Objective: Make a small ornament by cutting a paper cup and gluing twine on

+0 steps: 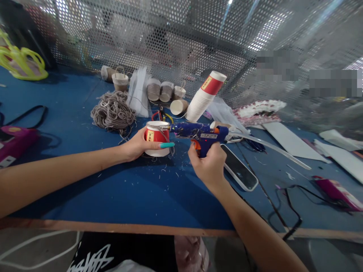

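Observation:
My left hand (138, 145) is wrapped round a red and white paper cup (157, 152) that stands upright on the blue table. A grey cord runs along the cup's rim and hangs down its right side. In my right hand (208, 164) is a blue hot glue gun (187, 130), with a finger at its orange trigger. Its nozzle points left and meets the cup's rim, though I cannot tell whether it touches. A long clear glue stick (272, 145) sticks out of the gun's back end.
Behind the cup lie a heap of grey cord (113, 111), small cord-wrapped cups (154, 90) and pliers (161, 114). A leaning stack of paper cups (200, 104) stands farther right. A phone (241, 168) lies beside my right wrist. Magenta devices (337, 192) with black straps are at both sides.

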A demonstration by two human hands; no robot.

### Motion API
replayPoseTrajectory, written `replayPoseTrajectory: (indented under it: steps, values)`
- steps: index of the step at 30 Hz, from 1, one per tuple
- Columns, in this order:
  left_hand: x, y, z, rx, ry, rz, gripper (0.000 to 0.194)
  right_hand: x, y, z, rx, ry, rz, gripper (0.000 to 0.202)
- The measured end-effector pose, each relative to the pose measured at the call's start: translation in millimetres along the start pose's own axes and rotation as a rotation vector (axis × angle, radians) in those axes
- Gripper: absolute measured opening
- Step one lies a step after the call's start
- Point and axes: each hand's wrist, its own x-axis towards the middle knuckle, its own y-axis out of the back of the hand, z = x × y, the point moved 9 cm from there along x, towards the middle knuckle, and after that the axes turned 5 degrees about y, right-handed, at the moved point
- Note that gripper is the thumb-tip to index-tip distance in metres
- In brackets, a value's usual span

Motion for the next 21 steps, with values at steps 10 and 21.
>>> replayPoseTrajectory:
  steps: [10, 21]
  values:
    - [-1.3, 1.7, 1.0, 0.018, -0.026, -0.026, 0.055, 1.3, 1.5, -1.0, -0.008, -0.003, 0.0, 0.014]
    - [0.3, 3.9, -2.3, -0.031, -0.025, -0.049, 0.058, 2.6, 1.6, 0.2, 0.011, -0.002, -0.007, 0.014]
